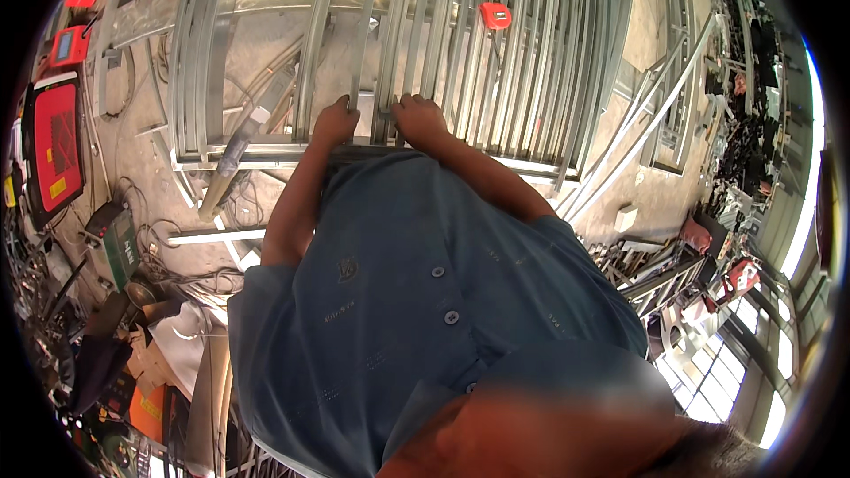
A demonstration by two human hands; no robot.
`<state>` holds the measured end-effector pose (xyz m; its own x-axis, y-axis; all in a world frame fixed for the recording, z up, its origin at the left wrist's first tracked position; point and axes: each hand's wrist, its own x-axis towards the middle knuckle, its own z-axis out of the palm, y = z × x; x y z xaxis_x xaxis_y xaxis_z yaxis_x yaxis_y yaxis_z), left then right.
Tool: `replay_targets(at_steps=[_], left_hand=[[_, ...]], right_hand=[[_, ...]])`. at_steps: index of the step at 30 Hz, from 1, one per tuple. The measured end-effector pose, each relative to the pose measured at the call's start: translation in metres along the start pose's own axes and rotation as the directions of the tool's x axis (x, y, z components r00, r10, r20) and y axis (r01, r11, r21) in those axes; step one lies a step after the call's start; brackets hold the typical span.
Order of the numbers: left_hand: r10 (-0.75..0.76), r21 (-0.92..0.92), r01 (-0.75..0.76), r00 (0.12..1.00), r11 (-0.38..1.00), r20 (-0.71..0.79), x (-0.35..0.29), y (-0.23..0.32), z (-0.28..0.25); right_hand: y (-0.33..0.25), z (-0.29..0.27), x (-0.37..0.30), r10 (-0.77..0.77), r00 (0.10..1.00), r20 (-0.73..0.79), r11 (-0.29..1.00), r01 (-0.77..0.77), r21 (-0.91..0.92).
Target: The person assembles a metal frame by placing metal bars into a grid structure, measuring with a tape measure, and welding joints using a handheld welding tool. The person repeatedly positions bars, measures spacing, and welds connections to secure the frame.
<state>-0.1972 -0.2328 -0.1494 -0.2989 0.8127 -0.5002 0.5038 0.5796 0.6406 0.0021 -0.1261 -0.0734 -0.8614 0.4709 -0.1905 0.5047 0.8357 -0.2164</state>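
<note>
Long grey metal bars (513, 80) lie side by side, running away from me across a metal frame (266, 150). My left hand (335, 122) is closed at the near end of one narrow metal bar (363, 57), its fingertips against the bar's side. Just to the right, my right hand (419, 122) has curled fingers on the near end of another metal bar (390, 53). The undersides of both grips are hidden. A red tape measure (496, 16) rests on top of the bars, beyond my right hand and to its right.
At the left stand a red-and-black machine (55, 146) and a green box (113, 246) among loose cables. A grey tube-shaped tool (235, 152) leans by the frame's left end. Pale metal strips (637, 128) slant along the right side. Scrap metal (655, 279) is piled at the lower right.
</note>
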Motion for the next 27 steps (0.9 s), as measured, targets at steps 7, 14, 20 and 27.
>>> replay_targets(at_steps=[7,14,20,27], left_hand=[[-0.027,0.119,0.033,0.998,0.992,-0.049,-0.027,0.020,-0.016],[-0.082,0.152,0.091,0.995,0.984,-0.064,-0.030,0.029,-0.020],[-0.100,0.165,0.107,0.994,0.980,-0.051,-0.031,0.035,-0.022],[-0.095,0.147,0.102,0.994,0.984,-0.056,-0.029,0.030,-0.021]], right_hand=[[0.005,0.009,0.007,0.007,1.000,0.012,1.000,-0.007,0.000],[0.002,-0.078,-0.005,-0.091,0.996,0.021,0.989,0.088,0.116],[-0.003,-0.105,0.012,-0.044,0.999,0.002,0.979,0.043,0.201],[-0.021,-0.060,0.040,-0.128,0.990,0.053,0.981,0.118,0.155]])
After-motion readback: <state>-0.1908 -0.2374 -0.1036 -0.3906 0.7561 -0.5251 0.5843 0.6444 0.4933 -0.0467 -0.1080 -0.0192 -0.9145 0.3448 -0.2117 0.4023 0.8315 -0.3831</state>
